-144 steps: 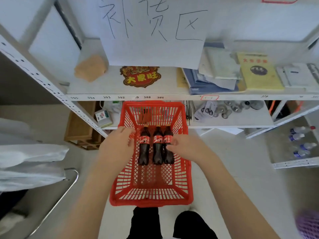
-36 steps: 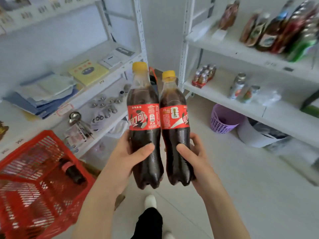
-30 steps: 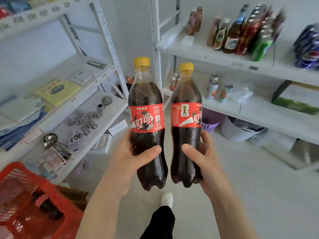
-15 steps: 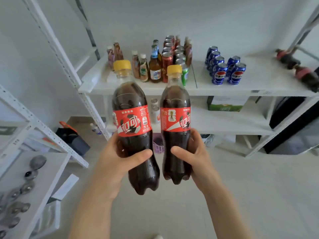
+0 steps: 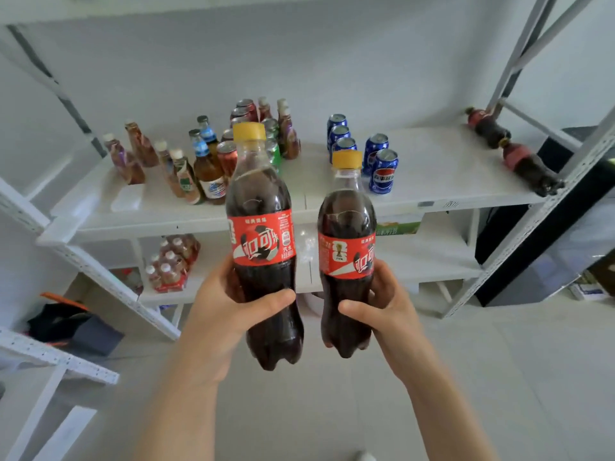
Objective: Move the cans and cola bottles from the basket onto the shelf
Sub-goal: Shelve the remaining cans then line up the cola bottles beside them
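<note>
left hand (image 5: 229, 311) grips one yellow-capped plastic cola bottle (image 5: 263, 247), right hand (image 5: 382, 307) another (image 5: 347, 257), upright before the white metal shelf (image 5: 432, 181); two bottles there seem toppled.

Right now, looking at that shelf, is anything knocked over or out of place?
Yes. At the right end of the upper shelf, two cola bottles lie on their sides, roughly end to end, while the blue cans and the small bottles further left stand upright. No spill shows.
</note>
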